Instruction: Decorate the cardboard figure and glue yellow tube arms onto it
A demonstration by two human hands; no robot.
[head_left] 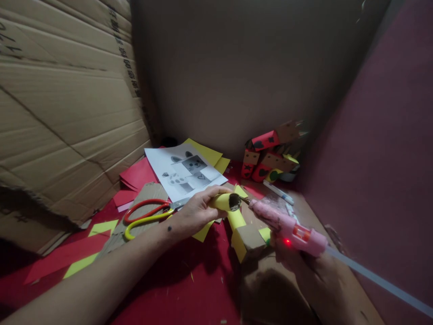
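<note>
My left hand [198, 210] is closed around a small yellow-covered tube [221, 201], whose dark open end faces right. My right hand [301, 266] grips a pink glue gun [287, 225] with a red light on it and a pale glue stick [379, 280] running out of its back. The gun's nozzle points left, at the rim of the tube; whether they touch I cannot tell. Below them lies a yellow paper and cardboard piece [248, 241] with a box-like end. Scissors [152, 214] with red and yellow handles lie beside my left hand, their blades partly behind it.
A printed sheet with an animal picture [189, 174] lies on yellow and red paper. Cardboard figures [270, 155] are piled at the back right, with markers [279, 192] in front. A large cardboard sheet [67, 99] stands on the left. Paper strips [67, 255] lie on the red surface [176, 289].
</note>
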